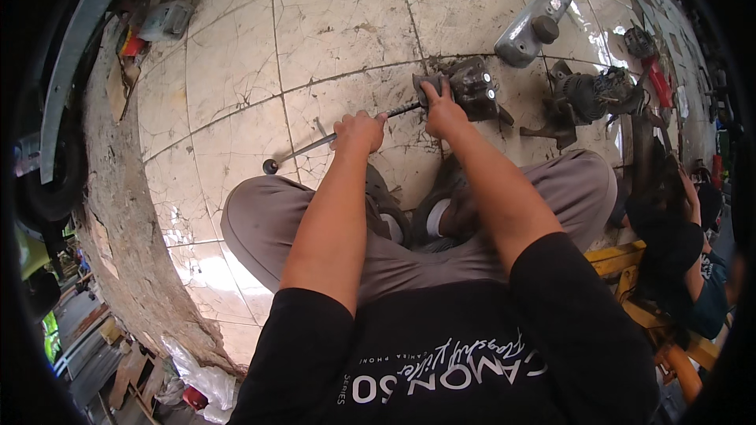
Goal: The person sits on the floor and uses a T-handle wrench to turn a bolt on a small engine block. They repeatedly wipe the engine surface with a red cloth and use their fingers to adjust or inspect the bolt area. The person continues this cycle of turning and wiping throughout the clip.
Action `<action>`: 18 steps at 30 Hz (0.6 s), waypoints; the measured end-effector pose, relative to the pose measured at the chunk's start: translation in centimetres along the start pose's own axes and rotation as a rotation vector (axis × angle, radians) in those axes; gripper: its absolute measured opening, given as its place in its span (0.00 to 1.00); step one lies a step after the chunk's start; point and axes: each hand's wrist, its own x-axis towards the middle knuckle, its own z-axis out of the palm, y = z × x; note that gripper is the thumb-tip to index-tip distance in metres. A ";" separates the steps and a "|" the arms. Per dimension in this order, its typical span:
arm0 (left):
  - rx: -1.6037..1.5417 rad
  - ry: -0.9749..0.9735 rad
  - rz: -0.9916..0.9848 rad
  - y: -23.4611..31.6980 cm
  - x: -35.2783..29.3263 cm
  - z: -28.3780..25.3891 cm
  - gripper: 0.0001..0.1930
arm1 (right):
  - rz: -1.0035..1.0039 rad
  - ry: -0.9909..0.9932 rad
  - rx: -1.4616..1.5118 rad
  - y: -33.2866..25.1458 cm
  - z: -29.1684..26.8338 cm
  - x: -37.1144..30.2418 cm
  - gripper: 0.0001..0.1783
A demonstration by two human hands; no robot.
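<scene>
A long gear lever (315, 144), a metal rod with a round black knob at its left end, lies slantwise just above the tiled floor. My left hand (358, 132) is closed around the rod near its middle. At the rod's right end sits a dark, greasy metal housing (475, 86) with two bright round spots on its side. My right hand (444, 114) holds the flat plate where rod and housing meet, index and middle fingers over its top. The right thumb is hidden. A small thin metal piece (320, 125) shows just beyond the rod.
A grey metal engine cover (526, 30) with a black cap lies at the far right. Nearer stands a dirty engine part (587, 98), with a red object (660, 83) beyond it. Another person (685, 256) is at right, by a yellow frame (618, 258). Scraps and a plastic bag (201, 374) lie left.
</scene>
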 end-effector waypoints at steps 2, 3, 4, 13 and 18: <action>-0.006 -0.004 -0.012 -0.2 0.0 0.1 0.36 | 0.008 -0.012 -0.016 -0.6 -0.4 0.2 0.57; -0.002 -0.010 -0.022 -0.4 -0.1 0.5 0.36 | 0.017 -0.019 0.000 -0.7 -0.2 -0.7 0.57; -0.004 -0.009 -0.036 -0.6 0.0 0.5 0.36 | 0.017 -0.021 0.011 -1.0 0.0 -2.3 0.56; 0.007 0.011 0.024 -0.6 0.3 0.7 0.36 | 0.005 0.007 0.015 0.1 0.7 1.0 0.57; -0.011 -0.007 -0.034 -0.8 -0.2 0.4 0.36 | 0.004 0.009 0.081 -1.2 0.2 -2.5 0.53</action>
